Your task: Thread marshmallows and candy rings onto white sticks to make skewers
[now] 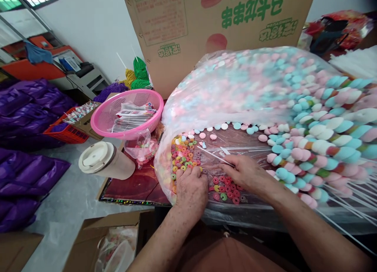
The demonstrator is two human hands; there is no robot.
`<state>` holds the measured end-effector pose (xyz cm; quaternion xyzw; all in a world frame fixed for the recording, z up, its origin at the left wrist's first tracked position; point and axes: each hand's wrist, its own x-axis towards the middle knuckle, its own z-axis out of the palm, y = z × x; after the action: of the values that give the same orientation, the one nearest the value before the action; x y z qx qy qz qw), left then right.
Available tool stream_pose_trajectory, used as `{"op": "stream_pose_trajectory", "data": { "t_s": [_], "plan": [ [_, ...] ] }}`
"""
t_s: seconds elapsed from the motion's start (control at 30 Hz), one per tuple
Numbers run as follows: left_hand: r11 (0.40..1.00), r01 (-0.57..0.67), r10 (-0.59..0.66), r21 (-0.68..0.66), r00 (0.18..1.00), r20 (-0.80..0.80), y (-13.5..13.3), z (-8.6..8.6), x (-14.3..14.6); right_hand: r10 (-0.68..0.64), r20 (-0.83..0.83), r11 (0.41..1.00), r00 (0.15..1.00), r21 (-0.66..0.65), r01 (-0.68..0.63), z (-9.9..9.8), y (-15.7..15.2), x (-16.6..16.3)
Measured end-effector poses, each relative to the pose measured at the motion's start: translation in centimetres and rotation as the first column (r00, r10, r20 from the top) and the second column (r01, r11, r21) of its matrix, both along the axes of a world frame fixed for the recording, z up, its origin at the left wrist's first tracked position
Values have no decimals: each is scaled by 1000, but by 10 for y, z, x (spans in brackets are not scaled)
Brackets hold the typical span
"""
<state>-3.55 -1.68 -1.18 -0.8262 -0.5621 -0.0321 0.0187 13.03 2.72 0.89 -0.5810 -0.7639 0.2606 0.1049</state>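
My right hand (243, 170) grips a thin white stick (213, 154), its far end pointing left over the plastic sheet. My left hand (192, 188) reaches down into a pile of colourful gummy rings (185, 151); its fingers are bent and close together, and what is under the fingertips is hidden. Between the two hands lies a patch of mostly red gummy rings (231, 187). To the right are stacked finished skewers (324, 146) of pink, white and blue twisted marshmallows with gummy rings between them. Loose marshmallows (224, 126) dot the sheet beyond my hands.
A big clear bag of pastel marshmallows (235, 83) stands behind my hands, before a cardboard box (182, 24). At left are a pink basket (97, 116) with printed packets and a lidded cup (107, 162). An open carton (88, 240) sits below the table, purple bags (26, 111) beyond.
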Motion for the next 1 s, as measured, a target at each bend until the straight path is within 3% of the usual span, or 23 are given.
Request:
{"op": "stream_pose_trajectory", "data": {
  "t_s": [0.07, 0.13, 0.23, 0.37, 0.47, 0.6, 0.83, 1.0],
  "plan": [
    [993, 110, -105, -49, 990, 95, 1, 3, -2, -38, -15, 999, 999, -3, 38, -3, -9, 13],
    [986, 163, -157, -11, 963, 219, 3, 10, -12, -84, -25, 996, 996, 7, 85, -6, -16, 19],
    [992, 53, -89, 116, 938, 336, 9, 25, -36, -76, -21, 997, 997, 32, 77, -11, -24, 9],
    [983, 160, -143, -94, 976, 163, 2, 34, -53, 74, -2, 997, 997, 24, -74, -13, -35, -25],
    [958, 164, -169, -234, 986, 1, -9, 30, -54, 87, 132, 996, 987, -3, -87, -13, -42, -41],
    [965, 66, -89, -254, 993, -79, -17, 32, -63, 44, 243, 999, 969, -31, -37, -14, -42, -31],
    [963, -105, 68, -249, 986, -153, -14, 41, -54, 31, 146, 998, 989, -66, -22, -19, -44, -19],
    [969, -96, 63, -228, 987, -149, -5, 35, -50, 38, 154, 995, 987, -99, -23, -10, -49, -35]
  ]
}}
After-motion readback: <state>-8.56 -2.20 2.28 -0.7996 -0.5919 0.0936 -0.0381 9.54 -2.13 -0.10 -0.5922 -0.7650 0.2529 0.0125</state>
